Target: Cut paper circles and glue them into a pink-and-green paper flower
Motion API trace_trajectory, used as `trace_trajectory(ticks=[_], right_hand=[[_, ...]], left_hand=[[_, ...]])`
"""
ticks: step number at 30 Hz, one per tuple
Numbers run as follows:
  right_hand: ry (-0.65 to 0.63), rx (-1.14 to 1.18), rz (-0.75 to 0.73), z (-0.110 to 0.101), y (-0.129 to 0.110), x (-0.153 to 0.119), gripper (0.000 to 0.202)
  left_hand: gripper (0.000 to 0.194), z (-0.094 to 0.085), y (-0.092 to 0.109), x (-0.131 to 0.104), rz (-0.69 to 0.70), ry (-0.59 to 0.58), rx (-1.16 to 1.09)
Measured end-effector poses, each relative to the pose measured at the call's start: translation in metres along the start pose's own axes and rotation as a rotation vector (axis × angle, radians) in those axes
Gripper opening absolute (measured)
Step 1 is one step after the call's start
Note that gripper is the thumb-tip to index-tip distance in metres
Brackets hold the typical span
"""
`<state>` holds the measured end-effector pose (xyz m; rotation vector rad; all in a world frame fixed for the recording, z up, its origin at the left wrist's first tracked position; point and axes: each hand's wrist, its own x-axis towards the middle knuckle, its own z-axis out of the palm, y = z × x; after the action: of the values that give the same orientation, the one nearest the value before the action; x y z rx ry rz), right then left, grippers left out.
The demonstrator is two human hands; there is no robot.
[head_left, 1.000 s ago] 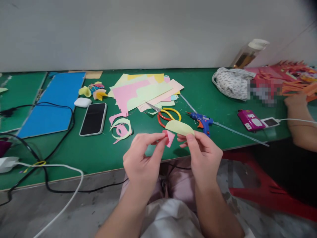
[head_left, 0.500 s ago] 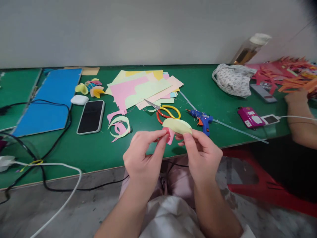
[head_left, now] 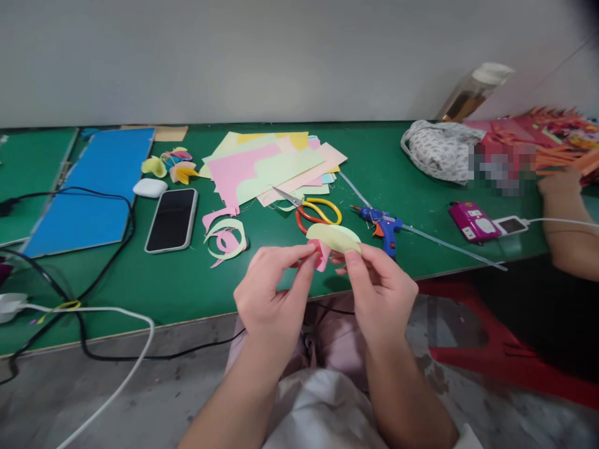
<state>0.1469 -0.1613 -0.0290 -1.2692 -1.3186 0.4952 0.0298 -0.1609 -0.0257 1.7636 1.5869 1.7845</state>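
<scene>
My left hand is closed in a pinch on a small curled pink paper piece. A pale yellow-green paper piece, rounded and bent, is pinched between the thumb and fingers of my right hand. The two papers meet between my hands, above the table's front edge; whether they are joined I cannot tell. Just beyond them lie scissors with red and yellow handles. To their right rests a blue glue gun with a long clear glue stick.
Coloured paper sheets are piled behind the scissors, with curled paper offcuts nearer. At left are a phone, a white case, paper petals and cables. Another person's arm is at right, near a purple box.
My right hand has shifted very slightly to the left with the yellow-green paper. Both hands keep their pinches.
</scene>
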Motion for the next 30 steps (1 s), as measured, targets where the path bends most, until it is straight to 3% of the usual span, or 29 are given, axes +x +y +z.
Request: trace_trajectory(ticks=[30], right_hand=[[-0.021, -0.052, -0.046, -0.0004, 0.0056, -0.0015, 0.013]], left_hand=[[0.013, -0.0004, -0.0036, 0.0026, 0.024, -0.049, 0.023]])
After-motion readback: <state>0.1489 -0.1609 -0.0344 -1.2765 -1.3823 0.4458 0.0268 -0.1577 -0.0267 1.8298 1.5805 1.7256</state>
